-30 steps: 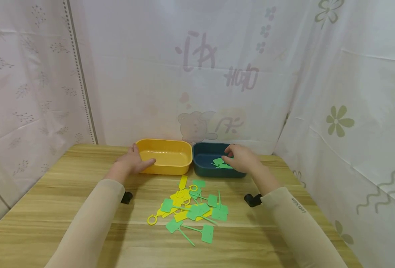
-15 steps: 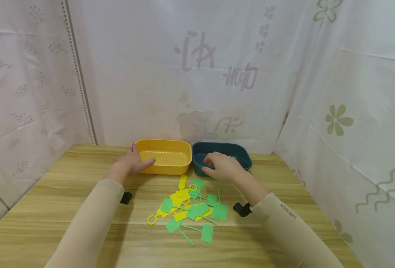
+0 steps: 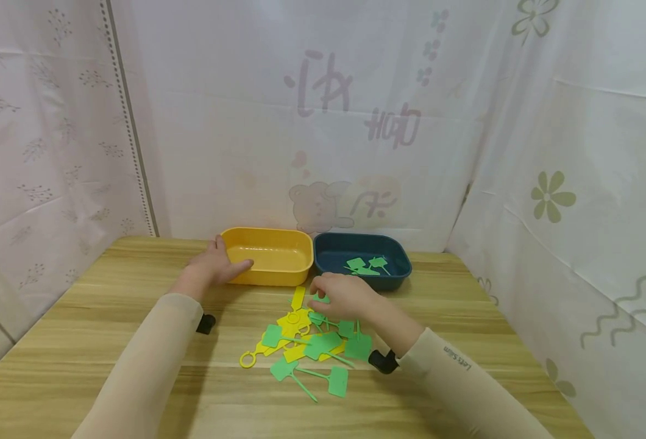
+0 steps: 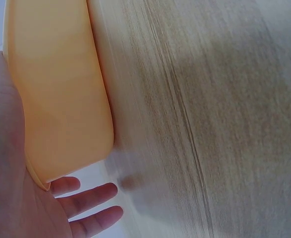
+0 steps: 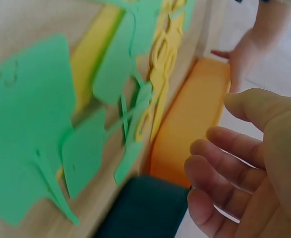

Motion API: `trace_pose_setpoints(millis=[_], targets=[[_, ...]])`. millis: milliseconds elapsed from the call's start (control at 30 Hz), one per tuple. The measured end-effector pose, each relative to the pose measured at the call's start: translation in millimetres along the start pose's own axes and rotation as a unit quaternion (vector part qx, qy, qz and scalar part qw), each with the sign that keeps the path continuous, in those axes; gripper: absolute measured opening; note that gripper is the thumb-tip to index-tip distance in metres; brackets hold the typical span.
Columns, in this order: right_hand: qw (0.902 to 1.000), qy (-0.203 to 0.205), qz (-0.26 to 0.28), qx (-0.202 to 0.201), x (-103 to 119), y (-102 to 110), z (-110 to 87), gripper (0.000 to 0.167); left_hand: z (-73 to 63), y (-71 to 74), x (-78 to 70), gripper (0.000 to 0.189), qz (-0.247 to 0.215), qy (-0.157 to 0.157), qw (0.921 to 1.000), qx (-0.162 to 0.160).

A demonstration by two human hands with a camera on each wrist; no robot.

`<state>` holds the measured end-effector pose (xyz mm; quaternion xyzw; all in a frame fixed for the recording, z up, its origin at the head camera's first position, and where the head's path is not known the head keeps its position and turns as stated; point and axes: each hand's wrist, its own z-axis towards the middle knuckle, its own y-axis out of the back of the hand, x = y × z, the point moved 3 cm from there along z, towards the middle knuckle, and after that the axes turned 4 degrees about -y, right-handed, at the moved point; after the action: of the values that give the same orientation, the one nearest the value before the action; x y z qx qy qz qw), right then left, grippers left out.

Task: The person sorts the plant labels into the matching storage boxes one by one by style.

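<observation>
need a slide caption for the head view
Left hand on the yellow bin, right hand over mixed green tags and yellow tags, a blue bin alongside.

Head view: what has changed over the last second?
The right hand moved leftward and toward the person, from the dark blue bin to over the tag pile; whether it let anything go is unclear. The left hand, yellow bin and pile stayed put.
</observation>
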<state>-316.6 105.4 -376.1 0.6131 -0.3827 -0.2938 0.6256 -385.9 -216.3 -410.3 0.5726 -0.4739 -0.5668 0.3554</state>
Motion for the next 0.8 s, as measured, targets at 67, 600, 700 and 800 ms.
trace_pose_setpoints(millis=[67,600,700,800], targets=[[0.9999,0.014,-0.002,0.007,3.8,-4.5,0.0,0.027,-0.1,0.1,-0.2,0.132,-0.001,0.000,1.0000,0.001],[0.9874,0.115,0.013,0.109,25.4,-27.4,-8.4,0.013,-0.7,-1.3,-0.6,0.131,-0.009,0.000,1.0000,-0.001],[0.9870,0.111,0.013,0.115,26.6,-29.1,-10.4,0.014,-1.0,-0.8,-1.5,0.132,-0.007,0.001,1.0000,0.000],[0.9867,0.109,0.015,0.119,26.7,-31.4,-11.5,0.013,-1.9,-0.4,-2.6,0.132,-0.004,0.001,1.0000,0.000]])
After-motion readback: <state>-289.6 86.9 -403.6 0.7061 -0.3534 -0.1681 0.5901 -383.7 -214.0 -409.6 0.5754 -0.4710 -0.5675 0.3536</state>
